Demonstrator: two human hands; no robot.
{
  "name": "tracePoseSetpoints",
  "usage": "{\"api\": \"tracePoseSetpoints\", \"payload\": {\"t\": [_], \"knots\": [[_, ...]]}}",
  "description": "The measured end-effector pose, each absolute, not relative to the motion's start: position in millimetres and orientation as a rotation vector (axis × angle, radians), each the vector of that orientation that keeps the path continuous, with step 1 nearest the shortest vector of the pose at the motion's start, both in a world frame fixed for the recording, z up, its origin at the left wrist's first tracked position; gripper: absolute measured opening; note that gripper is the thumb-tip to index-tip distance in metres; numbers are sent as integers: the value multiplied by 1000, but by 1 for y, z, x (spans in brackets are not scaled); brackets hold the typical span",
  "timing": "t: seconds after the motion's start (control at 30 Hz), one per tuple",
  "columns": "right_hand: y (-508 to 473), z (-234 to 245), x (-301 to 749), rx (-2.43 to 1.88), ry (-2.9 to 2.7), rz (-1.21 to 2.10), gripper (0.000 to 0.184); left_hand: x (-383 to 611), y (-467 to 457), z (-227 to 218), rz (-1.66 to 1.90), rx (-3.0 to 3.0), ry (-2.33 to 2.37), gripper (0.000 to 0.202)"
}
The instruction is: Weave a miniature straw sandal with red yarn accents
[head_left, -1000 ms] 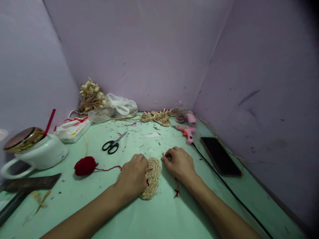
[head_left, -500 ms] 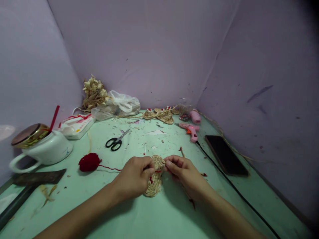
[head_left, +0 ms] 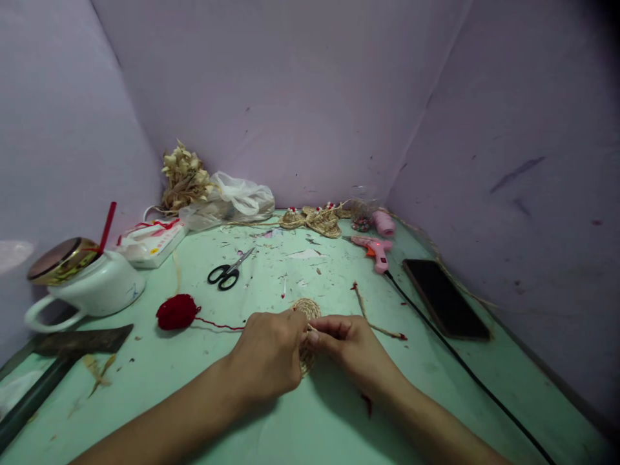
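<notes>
A woven straw piece (head_left: 306,307) made of two coiled rounds stands between my hands, its middle covered by my fingers. My left hand (head_left: 274,352) is closed around its left side, knuckles up. From the right, my right hand (head_left: 351,342) pinches a short pale straw strand (head_left: 310,328) at the piece's waist, thumb and fingertips close to the left hand's fingers. Red yarn (head_left: 220,325) runs from a red yarn ball (head_left: 177,312) on the left and goes out of sight behind my left hand.
Black-handled scissors (head_left: 227,276) lie behind the yarn ball. A pink glue gun (head_left: 375,250) with black cord and a phone (head_left: 445,298) are on the right. Red-tipped straw cords (head_left: 372,323) lie beside my right hand. At left are a hammer (head_left: 80,342) and white mug (head_left: 101,284).
My left hand has moved right and rolled over the woven piece, covering its middle. The right hand has shifted slightly left and down, so both hands' fingertips now meet. The view shifted slightly.
</notes>
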State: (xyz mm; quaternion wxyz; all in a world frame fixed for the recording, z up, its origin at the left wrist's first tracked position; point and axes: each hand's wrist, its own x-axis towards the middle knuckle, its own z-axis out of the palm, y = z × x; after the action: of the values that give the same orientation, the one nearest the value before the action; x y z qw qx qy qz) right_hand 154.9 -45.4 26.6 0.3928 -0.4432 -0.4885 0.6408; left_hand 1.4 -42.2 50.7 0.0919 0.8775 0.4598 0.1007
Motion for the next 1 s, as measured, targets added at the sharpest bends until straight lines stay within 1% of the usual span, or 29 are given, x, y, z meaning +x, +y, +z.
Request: {"api": "tracePoseSetpoints", "payload": {"t": [0.13,0.3,0.5,0.63,0.73,0.87,0.93,1.0], "knots": [[-44,25,158,-1199,-1322,1518,12,0,-40,55,318,2556,1239,15],[-42,26,162,-1254,-1474,1416,16,-7,-33,69,375,2587,1161,16],[-48,31,160,-1205,-1610,1499,18,-9,-33,74,517,2563,1089,17],[-52,38,159,-1117,-1628,1505,19,-8,-29,70,524,2468,1167,16],[-52,40,160,-1072,-1533,1483,18,-4,-29,64,493,2376,1214,17],[-50,33,159,-1204,-1438,1295,19,2,-42,56,522,2556,1096,18],[-51,30,158,-1260,-1557,1155,19,2,-46,56,562,2679,1040,16],[-55,29,158,-1234,-1739,1069,18,0,-46,59,600,2664,1018,16]]}}
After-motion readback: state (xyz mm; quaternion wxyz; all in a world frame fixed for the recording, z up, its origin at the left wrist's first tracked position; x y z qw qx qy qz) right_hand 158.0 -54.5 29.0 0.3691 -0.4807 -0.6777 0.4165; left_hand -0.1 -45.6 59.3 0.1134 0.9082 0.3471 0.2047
